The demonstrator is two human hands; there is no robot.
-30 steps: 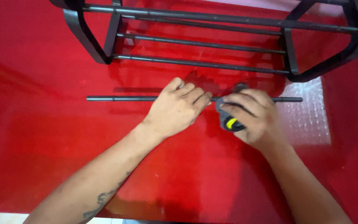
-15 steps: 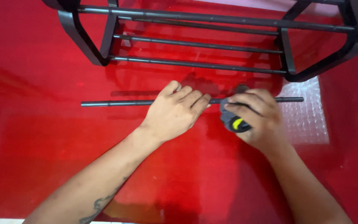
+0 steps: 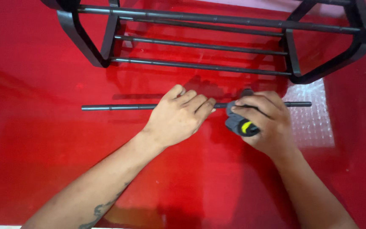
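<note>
Looking down, I see a thin dark rod (image 3: 119, 107) lying flat on the red counter (image 3: 43, 161), its long axis running left to right just in front of a black rack (image 3: 200, 44). My left hand (image 3: 178, 118) is pressed over the rod's middle, fingers curled on it. My right hand (image 3: 263, 123) is just beside it, toward the rod's right end, its grip closed around a grey tool with a yellow mark (image 3: 240, 125) that touches the rod. Both hands are about equally near.
</note>
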